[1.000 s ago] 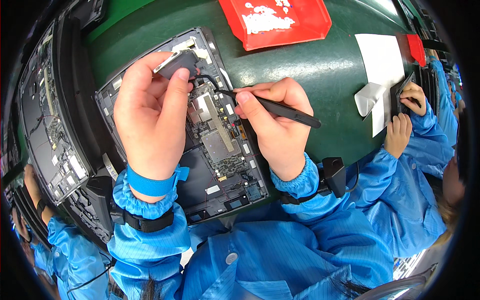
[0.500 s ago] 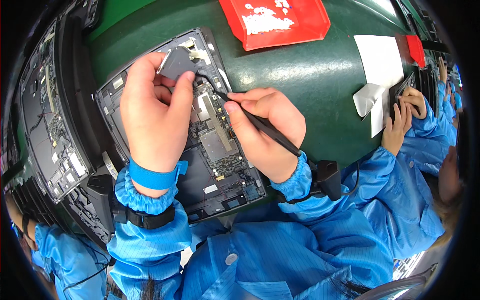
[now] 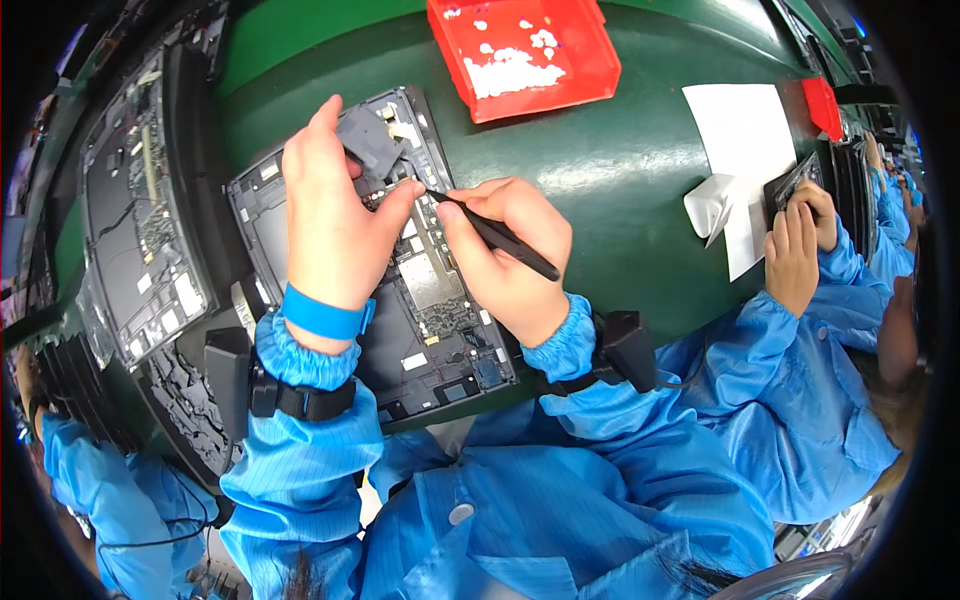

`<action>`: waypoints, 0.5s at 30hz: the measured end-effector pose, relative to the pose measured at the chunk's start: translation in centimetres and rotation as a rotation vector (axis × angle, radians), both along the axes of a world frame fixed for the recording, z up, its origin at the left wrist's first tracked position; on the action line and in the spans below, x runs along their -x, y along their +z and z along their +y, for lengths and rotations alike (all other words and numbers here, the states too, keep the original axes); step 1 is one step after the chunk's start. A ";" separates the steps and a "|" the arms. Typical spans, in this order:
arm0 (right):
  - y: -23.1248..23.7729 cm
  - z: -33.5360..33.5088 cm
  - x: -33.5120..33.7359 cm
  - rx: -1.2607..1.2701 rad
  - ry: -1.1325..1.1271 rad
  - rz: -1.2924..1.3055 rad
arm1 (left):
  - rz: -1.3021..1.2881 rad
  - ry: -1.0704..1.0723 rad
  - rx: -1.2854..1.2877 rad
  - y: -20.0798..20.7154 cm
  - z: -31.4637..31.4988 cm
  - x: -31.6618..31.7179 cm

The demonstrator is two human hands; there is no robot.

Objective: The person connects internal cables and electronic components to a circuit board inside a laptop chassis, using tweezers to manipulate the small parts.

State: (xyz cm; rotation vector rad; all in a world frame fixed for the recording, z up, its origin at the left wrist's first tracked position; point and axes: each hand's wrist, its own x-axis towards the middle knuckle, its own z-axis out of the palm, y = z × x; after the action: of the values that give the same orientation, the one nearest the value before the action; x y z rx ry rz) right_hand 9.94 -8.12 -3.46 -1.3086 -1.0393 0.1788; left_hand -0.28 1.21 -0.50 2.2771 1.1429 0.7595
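An open tablet-like device point(image 3: 400, 350) lies tilted on the bench, its circuit board point(image 3: 445, 312) bared. Over its far end sits a flat dark grey square part point(image 3: 368, 138). My left hand point(image 3: 338, 225), a blue band at its wrist, is open beside that part. Its index finger points up and away, and its thumb reaches in to the board; the other fingertips are partly hidden. In my right hand point(image 3: 512, 250) I grip black tweezers point(image 3: 500, 235) like a pen. Their tip meets the board close to my left thumb.
A red bin point(image 3: 545, 95) of small white pieces stands at the far side. Another opened device point(image 3: 145, 210) leans at the left. To the right are a white sheet point(image 3: 745, 130), a curled white piece point(image 3: 708, 205) and a co-worker's hands point(image 3: 795, 250) on a dark device.
My left hand has let go of the dark square part, which now rests over the device. Its index finger has lifted and its thumb has come toward the tweezers' tip.
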 end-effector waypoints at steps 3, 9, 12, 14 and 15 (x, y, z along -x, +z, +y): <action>-0.5 -0.5 0.3 0.077 -0.002 0.103 | -0.021 -0.027 -0.065 -0.2 0.0 0.4; 0.1 -1.1 0.6 0.059 -0.016 0.300 | 0.012 -0.034 -0.069 1.6 -1.0 0.2; 0.4 -3.0 0.0 0.045 0.043 0.534 | 0.160 0.015 -0.240 3.4 -3.1 3.4; 0.5 -5.6 -0.7 0.147 0.084 0.597 | 0.134 0.007 -0.139 3.2 -5.6 6.2; 1.0 -6.7 -0.8 0.134 0.091 0.591 | 0.178 0.002 -0.066 3.0 -7.3 7.7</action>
State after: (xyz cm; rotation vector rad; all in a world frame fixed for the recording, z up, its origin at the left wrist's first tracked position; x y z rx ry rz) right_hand 10.72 -14.84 -2.41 -1.2187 -0.5857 0.6712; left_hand -8.02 -6.06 2.48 2.4398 1.2150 0.6133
